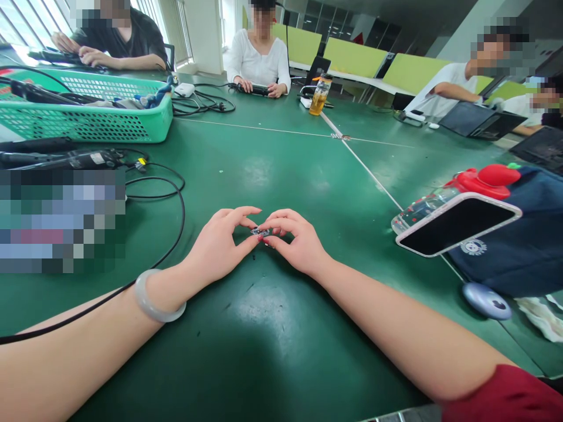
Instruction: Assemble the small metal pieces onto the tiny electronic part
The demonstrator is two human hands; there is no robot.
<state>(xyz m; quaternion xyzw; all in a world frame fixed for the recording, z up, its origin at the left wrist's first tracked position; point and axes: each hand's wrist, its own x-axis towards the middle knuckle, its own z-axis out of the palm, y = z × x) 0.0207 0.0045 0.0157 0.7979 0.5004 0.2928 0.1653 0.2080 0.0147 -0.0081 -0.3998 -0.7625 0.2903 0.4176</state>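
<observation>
Between my fingertips is a small dark and silvery part (pixel 260 232), too small to name. My left hand (pixel 220 243) pinches it from the left with thumb and fingers, a pale bangle (pixel 152 298) round the wrist. From the other side my right hand (pixel 299 240) closes its thumb and fingers on the same part, hiding some of it. Both hands are low over the green table (pixel 255 357). A tiny black bit (pixel 254 257) lies on the surface just below them.
At left are a green plastic basket (pixel 169 117) of tools and cloth, black tools (pixel 70 158) and a cable (pixel 182 217) crossing my left forearm. At right are a phone (pixel 460 225), a red-lidded bottle (pixel 431 202), a dark bag (pixel 528 234) and a small purple oval object (pixel 487 300). Several people sit around.
</observation>
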